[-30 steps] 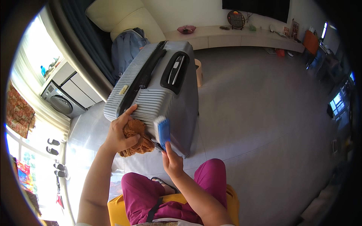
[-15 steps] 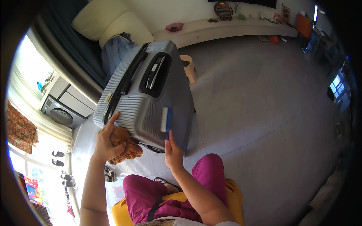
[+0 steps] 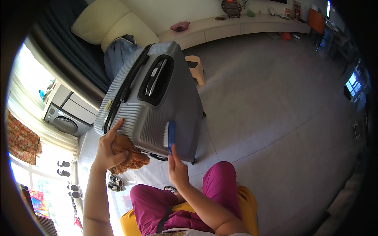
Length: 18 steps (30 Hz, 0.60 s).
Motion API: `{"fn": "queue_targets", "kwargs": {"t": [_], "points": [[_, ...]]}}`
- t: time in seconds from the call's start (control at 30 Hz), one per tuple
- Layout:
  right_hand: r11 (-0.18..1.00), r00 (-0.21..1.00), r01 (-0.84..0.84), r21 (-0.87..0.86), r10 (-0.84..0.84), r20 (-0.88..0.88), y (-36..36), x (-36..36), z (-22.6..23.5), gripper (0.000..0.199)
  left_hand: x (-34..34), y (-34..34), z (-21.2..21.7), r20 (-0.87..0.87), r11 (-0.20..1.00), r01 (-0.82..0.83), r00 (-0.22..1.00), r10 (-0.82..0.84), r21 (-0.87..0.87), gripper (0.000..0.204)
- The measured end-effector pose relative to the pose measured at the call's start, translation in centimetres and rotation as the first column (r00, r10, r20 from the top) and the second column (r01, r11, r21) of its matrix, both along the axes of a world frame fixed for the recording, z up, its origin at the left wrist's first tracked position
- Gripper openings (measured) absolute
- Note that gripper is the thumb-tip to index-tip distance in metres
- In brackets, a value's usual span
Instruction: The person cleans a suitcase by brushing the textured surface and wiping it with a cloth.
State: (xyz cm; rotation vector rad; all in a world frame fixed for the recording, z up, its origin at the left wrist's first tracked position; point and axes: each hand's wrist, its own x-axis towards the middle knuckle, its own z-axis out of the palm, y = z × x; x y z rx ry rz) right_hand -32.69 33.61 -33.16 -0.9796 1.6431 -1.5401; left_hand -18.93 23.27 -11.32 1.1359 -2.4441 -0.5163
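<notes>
Grey ribbed hard-shell suitcase [image 3: 157, 98] stands tilted on the tiled floor [image 3: 267, 110], steadied by the left hand [image 3: 108, 151] clutching an orange cloth [image 3: 128, 155], while the right hand [image 3: 178, 173] grips a blue brush [image 3: 170, 135]; hard strokes could tip it.

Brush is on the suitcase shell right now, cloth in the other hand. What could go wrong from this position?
1. The grey suitcase stands on small wheels, braced only by the left hand at its corner; brush pressure may roll or tip it.
2. The orange cloth is bunched under that hand and could slip loose.
3. The right hand holds the blue brush low on its handle, so it may twist.
</notes>
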Motion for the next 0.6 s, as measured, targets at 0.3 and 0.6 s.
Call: {"fn": "queue_targets", "kwargs": {"t": [0.3,0.6], "points": [[0.999,0.993,-0.033,-0.034,0.029,-0.114,0.6,0.4,-4.3,0.054,0.1,0.0,0.2,-0.02,1.0,0.019,1.0,-0.018,0.016,0.06],[0.992,0.991,-0.1,-0.081,0.092,-0.097,0.0,-0.7,-8.8,0.047,0.5,-0.5,-0.3,-0.017,1.0,0.01,1.0,-0.009,0.015,0.047]]}}
